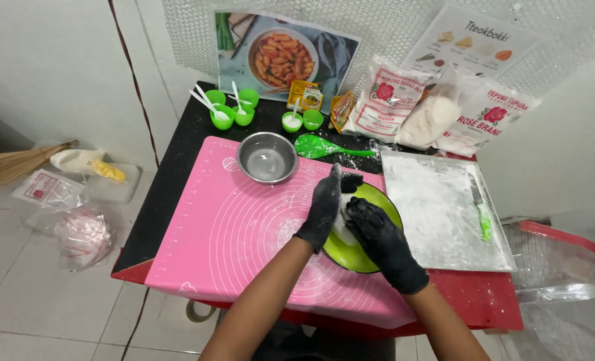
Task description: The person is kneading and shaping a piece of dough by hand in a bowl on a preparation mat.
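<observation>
Both my hands wear black gloves and meet over a green plate (384, 200) on the right side of a pink silicone mat (237, 227). My left hand (325, 206) and my right hand (377, 237) press together around a lump of white dough (343, 220), most of which is hidden between my palms. The plate overlaps the mat's right edge.
A steel bowl (266, 157) and a green spoon (321, 147) lie behind the plate. A floured metal tray (437, 207) with a green-handled knife (482, 210) sits at the right. Small green cups (234, 107), flour bags (431, 107) and seasoning packets line the back. Plastic bags lie on the floor at the left.
</observation>
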